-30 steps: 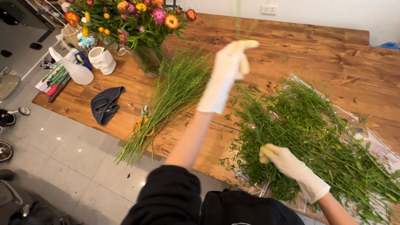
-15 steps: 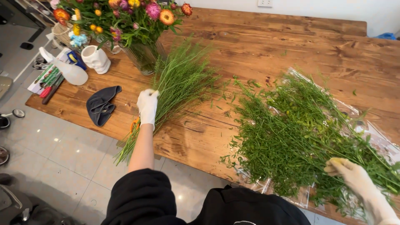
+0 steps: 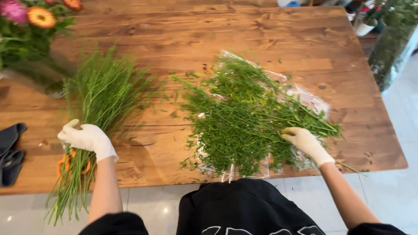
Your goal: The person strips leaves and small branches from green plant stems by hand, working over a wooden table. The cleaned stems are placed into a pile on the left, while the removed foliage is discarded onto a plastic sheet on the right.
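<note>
The gloved left hand [image 3: 87, 138] clasps the grass bundle [image 3: 98, 113] at nine o'clock; the right hand [image 3: 305, 142] grasps stems in the leafy pile [image 3: 244, 117] at three o'clock.

Knotty brown wooden table [image 3: 244, 30] over glossy pale tiled floor [image 3: 392, 191], soft even light.

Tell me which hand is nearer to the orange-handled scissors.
Left. The left hand rests on the grass-like stem bundle right above the orange-handled scissors; the right hand is far across the table in the leafy greenery.
</note>
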